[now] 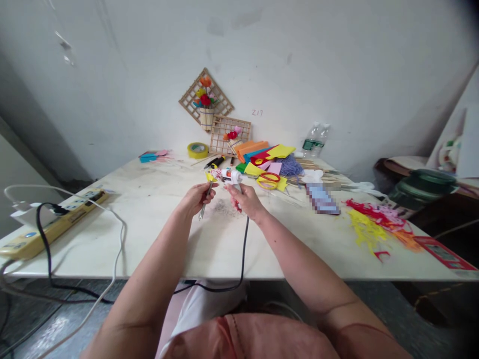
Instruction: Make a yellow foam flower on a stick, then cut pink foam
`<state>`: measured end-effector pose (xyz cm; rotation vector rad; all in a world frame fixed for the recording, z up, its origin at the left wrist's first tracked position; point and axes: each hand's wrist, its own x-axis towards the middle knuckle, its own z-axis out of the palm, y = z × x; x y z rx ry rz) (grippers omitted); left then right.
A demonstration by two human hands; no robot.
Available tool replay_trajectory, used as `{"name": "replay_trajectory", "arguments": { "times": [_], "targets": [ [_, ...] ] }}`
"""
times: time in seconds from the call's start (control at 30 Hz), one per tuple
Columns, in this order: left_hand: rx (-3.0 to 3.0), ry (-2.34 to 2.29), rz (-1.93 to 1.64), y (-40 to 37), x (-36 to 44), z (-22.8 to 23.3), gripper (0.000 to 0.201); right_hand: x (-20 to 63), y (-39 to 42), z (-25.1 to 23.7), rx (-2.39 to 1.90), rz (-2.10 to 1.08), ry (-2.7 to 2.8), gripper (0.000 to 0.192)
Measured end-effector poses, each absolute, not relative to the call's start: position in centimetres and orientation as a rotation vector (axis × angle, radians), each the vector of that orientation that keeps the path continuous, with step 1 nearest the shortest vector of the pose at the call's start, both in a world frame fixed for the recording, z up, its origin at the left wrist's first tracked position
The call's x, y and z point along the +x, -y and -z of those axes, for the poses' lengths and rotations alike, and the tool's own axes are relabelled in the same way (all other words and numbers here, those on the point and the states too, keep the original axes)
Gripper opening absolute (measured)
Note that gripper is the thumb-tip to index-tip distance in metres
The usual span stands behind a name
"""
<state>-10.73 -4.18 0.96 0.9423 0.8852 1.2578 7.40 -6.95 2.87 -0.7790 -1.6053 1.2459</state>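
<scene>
Two hands met above the desk (149, 209); left hand (195, 198) gripped a thin stick (205, 202); right hand (247, 201) clasped a glue gun (235, 178).

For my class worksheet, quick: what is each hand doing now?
Left hand: closed on a thin stick.
Right hand: closed on a glue gun.
</scene>
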Motion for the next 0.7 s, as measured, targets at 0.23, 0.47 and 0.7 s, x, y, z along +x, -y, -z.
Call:
{"name": "replay_trajectory", "arguments": {
  "times": [0.23,0.47,0.7],
  "targets": [
    [0.974,-0.891,-1.252,4.2,-10.7,-0.6,0.023,7.0,7.1,-2.3,-0.836,-1.18,1.6,0.041],
    [1.093,-1.0,-1.246,4.7,-9.9,-0.8,0.024,6.8,6.6,-2.1,-0.851,-1.076,1.51,0.03],
    [1.233,-1.163,-1.239,4.5,-8.5,-0.6,0.028,6.2,5.6,-2.0,-0.84,-0.966,1.375,0.027]
  ]
}}
